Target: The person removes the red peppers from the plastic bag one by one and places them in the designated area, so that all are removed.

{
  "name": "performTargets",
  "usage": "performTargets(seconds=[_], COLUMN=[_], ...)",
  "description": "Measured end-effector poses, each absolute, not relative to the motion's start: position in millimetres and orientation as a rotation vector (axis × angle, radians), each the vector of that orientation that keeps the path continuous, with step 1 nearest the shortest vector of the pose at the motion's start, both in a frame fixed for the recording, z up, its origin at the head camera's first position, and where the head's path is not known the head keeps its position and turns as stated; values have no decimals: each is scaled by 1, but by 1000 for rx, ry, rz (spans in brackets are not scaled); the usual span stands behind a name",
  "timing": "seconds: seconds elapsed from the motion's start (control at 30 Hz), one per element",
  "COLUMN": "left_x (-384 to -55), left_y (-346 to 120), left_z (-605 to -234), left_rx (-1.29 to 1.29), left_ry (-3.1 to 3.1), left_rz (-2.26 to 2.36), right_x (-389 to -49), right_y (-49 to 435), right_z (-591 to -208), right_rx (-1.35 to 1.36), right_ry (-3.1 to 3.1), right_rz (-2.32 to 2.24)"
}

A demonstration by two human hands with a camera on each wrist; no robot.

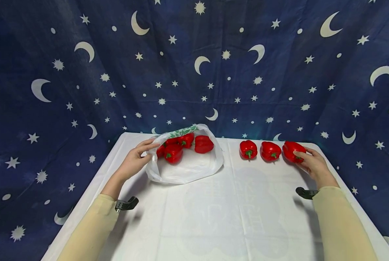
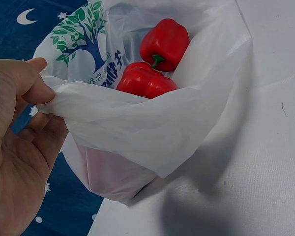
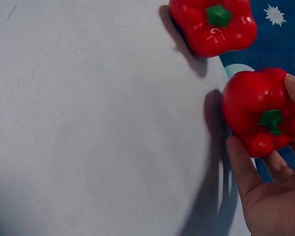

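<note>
A white plastic bag (image 1: pixel 188 174) with a green leaf print lies with its mouth wide at the table's back left. Several red bell peppers (image 1: pixel 173 153) are inside it. My left hand (image 1: pixel 136 159) pinches the bag's left rim between thumb and fingers, as the left wrist view shows. At the back right, my right hand (image 1: pixel 315 165) holds a red bell pepper (image 3: pixel 258 110) with a green stem, thumb on one side and fingers beneath. Left of it stand two more bell peppers, a middle one (image 1: pixel 270 151) and a far one (image 1: pixel 248 149).
A white cloth covers the table (image 1: pixel 211 224). Behind and beside it hangs a dark blue curtain (image 1: pixel 181 65) with moons and stars. Both wrists wear black straps, the left strap (image 1: pixel 126 204) and the right strap (image 1: pixel 306 193).
</note>
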State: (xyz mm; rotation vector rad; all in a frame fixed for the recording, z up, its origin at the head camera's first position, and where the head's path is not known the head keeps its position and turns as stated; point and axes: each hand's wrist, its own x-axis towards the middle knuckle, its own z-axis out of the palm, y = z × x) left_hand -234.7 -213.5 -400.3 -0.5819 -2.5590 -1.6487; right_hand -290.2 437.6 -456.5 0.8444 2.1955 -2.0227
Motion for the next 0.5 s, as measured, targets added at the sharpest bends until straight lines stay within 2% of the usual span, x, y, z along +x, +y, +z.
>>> performTargets(seconds=[0.3,0.5], left_x=[-253,-256], left_y=[-223,-227], left_z=[-425,-429], left_rx=[-567,-576], left_ry=[-2552,-2544], left_rz=[-1623,-1645], right_x=[-297,-298], right_y=[435,432], right_z=[-462,-463], right_rx=[898,889], right_ry=[2270,2302], right_rz=[-1950,-1916])
